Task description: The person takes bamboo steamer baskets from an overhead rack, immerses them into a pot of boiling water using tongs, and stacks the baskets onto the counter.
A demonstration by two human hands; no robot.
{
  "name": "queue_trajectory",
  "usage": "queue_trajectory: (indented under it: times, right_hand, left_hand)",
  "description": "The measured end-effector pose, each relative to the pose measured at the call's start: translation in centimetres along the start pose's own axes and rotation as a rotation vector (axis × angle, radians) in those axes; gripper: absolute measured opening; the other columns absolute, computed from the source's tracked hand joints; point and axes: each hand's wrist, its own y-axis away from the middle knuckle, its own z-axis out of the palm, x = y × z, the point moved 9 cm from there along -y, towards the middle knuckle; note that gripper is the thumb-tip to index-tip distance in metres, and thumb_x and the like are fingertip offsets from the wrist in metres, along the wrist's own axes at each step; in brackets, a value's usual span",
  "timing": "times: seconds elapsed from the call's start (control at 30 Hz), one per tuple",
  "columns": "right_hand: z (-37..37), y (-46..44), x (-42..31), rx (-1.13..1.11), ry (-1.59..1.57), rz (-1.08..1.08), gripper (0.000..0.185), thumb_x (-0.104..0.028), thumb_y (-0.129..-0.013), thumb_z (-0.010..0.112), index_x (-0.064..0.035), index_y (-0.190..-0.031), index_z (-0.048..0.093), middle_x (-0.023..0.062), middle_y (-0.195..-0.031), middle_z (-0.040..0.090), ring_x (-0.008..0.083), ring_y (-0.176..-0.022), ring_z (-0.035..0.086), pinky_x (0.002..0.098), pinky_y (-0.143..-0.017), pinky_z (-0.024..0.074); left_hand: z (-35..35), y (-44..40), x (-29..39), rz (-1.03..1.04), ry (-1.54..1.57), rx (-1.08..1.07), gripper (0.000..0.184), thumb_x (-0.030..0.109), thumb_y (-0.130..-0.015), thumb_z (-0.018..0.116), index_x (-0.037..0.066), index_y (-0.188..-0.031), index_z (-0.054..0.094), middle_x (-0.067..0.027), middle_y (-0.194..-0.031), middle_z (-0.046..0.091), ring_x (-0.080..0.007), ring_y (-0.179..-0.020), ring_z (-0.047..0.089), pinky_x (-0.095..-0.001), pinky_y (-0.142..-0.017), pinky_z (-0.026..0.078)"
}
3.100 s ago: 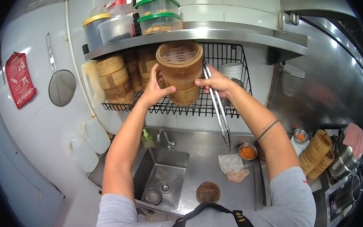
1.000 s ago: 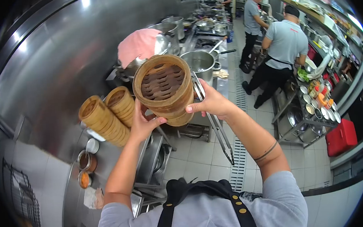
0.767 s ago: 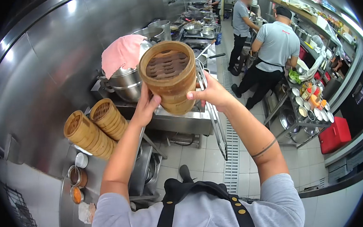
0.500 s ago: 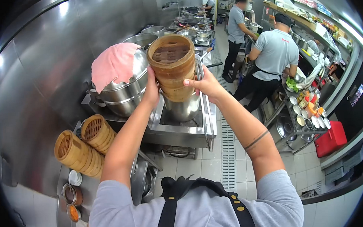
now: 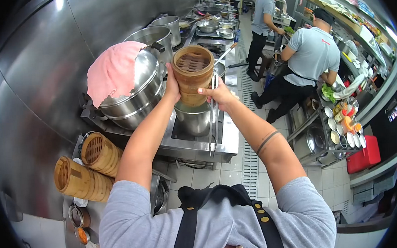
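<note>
A stack of bamboo steamers (image 5: 194, 74) is held up over a steel pot (image 5: 193, 119) on the stove. My left hand (image 5: 172, 84) grips its left side, and my right hand (image 5: 217, 94) grips its right side. Metal tongs (image 5: 213, 116) hang down from my right hand, along the right side of the stack. The top steamer is lidless, and its slatted base shows with nothing on it. Left of the stack stands a large steel steamer pot (image 5: 133, 98) with a pink cloth (image 5: 113, 72) draped over its lid.
Two bamboo stacks (image 5: 81, 179) (image 5: 101, 152) stand at the lower left, near a bowl of orange food (image 5: 82, 235). More pots (image 5: 167, 28) and pans line the stove. Co-workers (image 5: 314, 53) (image 5: 262, 22) stand at the right. A red box (image 5: 363, 155) sits by a rack of condiments (image 5: 346, 122).
From the wire rack and sink, the view has turned to the stove. Both hands have carried the steamer stack along, and it is now over the pot. The tongs have swung to hang nearly straight down.
</note>
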Motion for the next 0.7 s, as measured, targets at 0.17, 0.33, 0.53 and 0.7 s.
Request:
queue_trajectory:
  times: [0.17, 0.33, 0.53, 0.7]
  right_hand:
    - [-0.9, -0.6, 1.1, 0.003, 0.017, 0.094, 0.062, -0.001, -0.071, 0.086, -0.0082, -0.119, 0.046, 0.0051, -0.097, 0.062, 0.0115, -0.059, 0.054, 0.0271, -0.050, 0.0469]
    - [-4.5, 6.4, -3.4, 0.125, 0.105, -0.184, 0.069, -0.006, -0.076, 0.082, -0.0032, -0.135, 0.047, 0.0121, -0.119, 0.062, 0.0118, -0.069, 0.061, 0.0252, -0.051, 0.0495]
    - [-17.3, 21.0, 5.3, 0.094, -0.022, -0.066, 0.017, -0.009, -0.090, 0.067, -0.0003, -0.094, 0.052, 0.0048, -0.068, 0.058, 0.0132, -0.054, 0.057, 0.0268, -0.049, 0.0465]
    - [-23.0, 27.9, 13.2, 0.325, 0.165, 0.136, 0.019, -0.014, -0.091, 0.069, -0.0035, -0.089, 0.053, 0.0013, -0.066, 0.057, 0.0099, -0.054, 0.055, 0.0265, -0.050, 0.0460]
  left_hand:
    - [-2.9, -1.8, -2.6, -0.049, -0.042, 0.029, 0.079, 0.071, -0.096, 0.030, 0.010, -0.145, 0.041, -0.0129, -0.149, 0.044, -0.0255, -0.138, 0.041, -0.0413, -0.113, 0.034]
    - [-5.9, 4.1, 6.0, 0.485, -0.177, 0.520, 0.059, 0.057, -0.102, 0.034, 0.011, -0.138, 0.041, -0.0163, -0.141, 0.050, -0.0260, -0.142, 0.033, -0.0503, -0.119, 0.006]
    - [-11.1, 29.0, 2.2, 0.451, -0.741, 0.694, 0.044, 0.032, -0.106, 0.045, -0.002, -0.134, 0.046, -0.0136, -0.121, 0.059, -0.0222, -0.112, 0.060, -0.0357, -0.098, 0.045]
    - [-16.5, 58.9, -16.4, -0.588, -1.271, 0.635, 0.038, 0.025, -0.100, 0.056, 0.001, -0.130, 0.051, -0.0102, -0.112, 0.062, -0.0188, -0.096, 0.061, -0.0312, -0.085, 0.050]
